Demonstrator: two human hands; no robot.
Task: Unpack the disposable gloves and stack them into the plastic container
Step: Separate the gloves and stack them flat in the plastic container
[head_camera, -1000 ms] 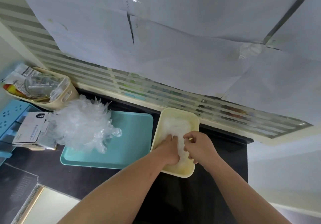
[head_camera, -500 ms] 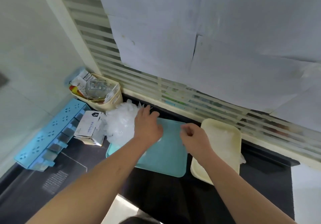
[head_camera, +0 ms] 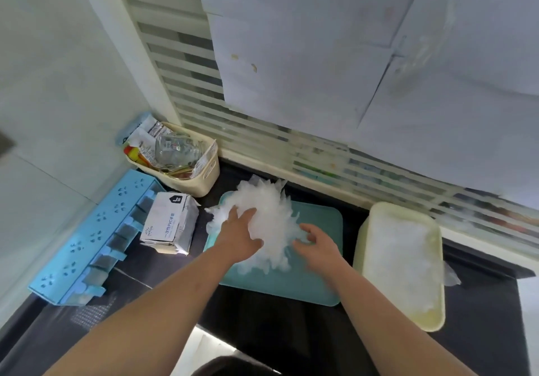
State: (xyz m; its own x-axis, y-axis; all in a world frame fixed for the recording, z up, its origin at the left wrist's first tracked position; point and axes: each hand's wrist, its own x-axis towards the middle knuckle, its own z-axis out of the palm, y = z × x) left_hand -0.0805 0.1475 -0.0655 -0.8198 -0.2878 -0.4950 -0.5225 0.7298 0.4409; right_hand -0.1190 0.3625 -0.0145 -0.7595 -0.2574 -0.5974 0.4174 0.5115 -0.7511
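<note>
A: Where are the loose gloves seen?
B: A crumpled clear pile (head_camera: 271, 215) is seen on the tray (head_camera: 318, 279). It is heaped over the far-left part and spills past the left edge.
A: Left hand?
B: The left hand (head_camera: 237, 237) is laid flat on top of the pile, fingers spread and fairly straight, thumb out. Nothing is gripped; the pile is only pressed.
A: Right hand?
B: The right hand (head_camera: 318, 245) is held at the pile's near-right edge, over the tray's middle. The fingers are bent toward the plastic, but the blur is heavy. Whether a glove is pinched cannot be told.
A: Container?
B: The cream container (head_camera: 360, 247) is set just right of the tray; whether they touch cannot be told. A flat stack (head_camera: 402, 259) of clear gloves is seen inside it. A bit of film (head_camera: 450, 273) is seen sticking out past its right side.
A: Rest?
B: A torn-open white box (head_camera: 169, 224) is stood just left of the tray. A blue rack (head_camera: 96, 238) is laid further left, against the wall. A cream basket (head_camera: 208, 171) stuffed with wrappers and clear packaging is placed beyond the tray's far-left corner. Everything is set on a dark counter (head_camera: 277, 326).
</note>
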